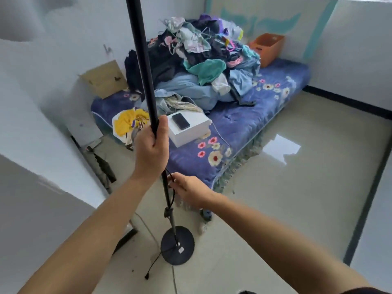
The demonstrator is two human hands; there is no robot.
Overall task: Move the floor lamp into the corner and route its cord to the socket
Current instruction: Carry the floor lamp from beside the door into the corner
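Observation:
A black floor lamp pole (141, 58) rises upright through the middle of the view from a round black base (177, 245) on the tiled floor; its head is out of frame. My left hand (151, 148) is wrapped around the pole at mid height. Lower down, my right hand (187, 190) pinches the thin black cord (173, 195) that hangs beside the pole. The cord runs past the base and its loose end (148, 272) lies on the floor to the left. No socket is visible.
A low mattress (239, 124) with a blue flowered cover fills the far corner, piled with clothes (197, 60), a white box (188, 128) with a phone, a cardboard box (106, 79) and an orange bin (267, 47). White walls stand left and right.

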